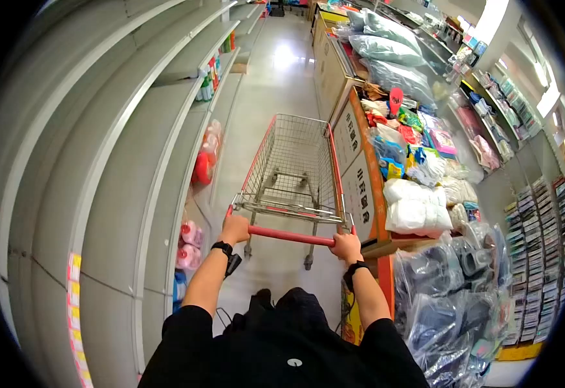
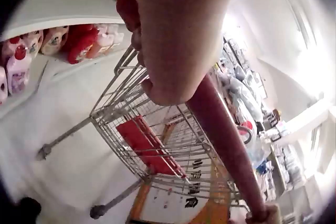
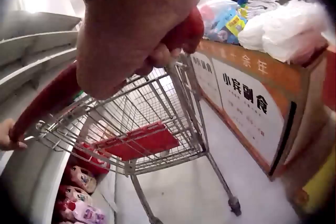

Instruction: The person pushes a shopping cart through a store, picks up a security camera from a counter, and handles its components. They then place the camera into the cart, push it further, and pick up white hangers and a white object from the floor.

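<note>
A wire shopping cart (image 1: 293, 165) with a red handlebar (image 1: 289, 236) stands in front of the person in an aisle. My left hand (image 1: 234, 229) grips the left end of that bar, its fingers curled round it. At the bar's right end my right hand (image 1: 346, 246) holds on the same way. Nothing shows inside the wire basket. In the left wrist view the left hand (image 2: 170, 50) covers part of the bar, and a red panel (image 2: 149, 145) shows on the basket. The right wrist view has the right hand (image 3: 134, 35) wrapped over the bar.
Mostly bare grey shelves (image 1: 111, 161) line the left side, with pink bottles (image 1: 190, 244) low down. Along the right runs an orange-edged display counter (image 1: 368, 187) piled with bagged goods, close beside the cart. Plastic-wrapped shoes (image 1: 450, 291) lie nearer. The shiny floor (image 1: 282, 71) stretches ahead.
</note>
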Tool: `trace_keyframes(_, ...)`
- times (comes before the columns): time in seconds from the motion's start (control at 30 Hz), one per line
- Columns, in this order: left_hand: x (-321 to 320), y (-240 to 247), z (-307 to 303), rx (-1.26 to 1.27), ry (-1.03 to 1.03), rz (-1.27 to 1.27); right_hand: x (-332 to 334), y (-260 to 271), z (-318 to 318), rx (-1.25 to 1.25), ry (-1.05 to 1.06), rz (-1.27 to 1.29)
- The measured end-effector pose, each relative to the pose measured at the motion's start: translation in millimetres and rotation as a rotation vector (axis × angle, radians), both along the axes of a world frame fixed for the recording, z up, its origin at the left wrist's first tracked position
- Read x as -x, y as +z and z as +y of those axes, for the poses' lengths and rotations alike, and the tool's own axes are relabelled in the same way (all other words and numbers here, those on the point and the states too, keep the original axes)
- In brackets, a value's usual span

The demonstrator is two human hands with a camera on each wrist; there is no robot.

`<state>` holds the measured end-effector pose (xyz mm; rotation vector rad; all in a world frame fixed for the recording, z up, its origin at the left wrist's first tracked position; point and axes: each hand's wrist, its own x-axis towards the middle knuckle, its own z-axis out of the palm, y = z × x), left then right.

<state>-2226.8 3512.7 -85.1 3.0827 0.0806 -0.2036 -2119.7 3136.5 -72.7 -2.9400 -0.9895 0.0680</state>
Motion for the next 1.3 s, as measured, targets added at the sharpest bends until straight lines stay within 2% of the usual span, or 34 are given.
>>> trace_keyframes(0.23, -119, 8, 29, 0.002, 0.001, 0.066, -128, -19, 24, -0.046, 0.028, -0.100)
trace_keyframes(0.37, -209, 10, 44, -0.006, 0.053, 0.011, -234, -20, 48, -0.042, 0.065, -0.131)
trace_keyframes(0.47, -278, -9, 68, 0.018, 0.053, 0.019, -307, -11, 71, -0.037, 0.035, -0.105)
trace_keyframes(0.6, -349, 1, 86, 0.012, 0.035, 0.002, -392, -9, 96, 0.027, 0.048, -0.016)
trace_keyframes(0.93, -501, 1, 138, -0.050, 0.090, 0.032, -544, -12, 151, -0.019, 0.067, -0.033)
trace_keyframes(1.17, -635, 4, 190, 0.099, 0.101, -0.057, -674, -5, 206, 0.072, 0.026, -0.021)
trace_keyframes(1.3, -704, -1, 222, 0.106, 0.076, -0.094, -741, -15, 232, -0.040, 0.111, -0.131)
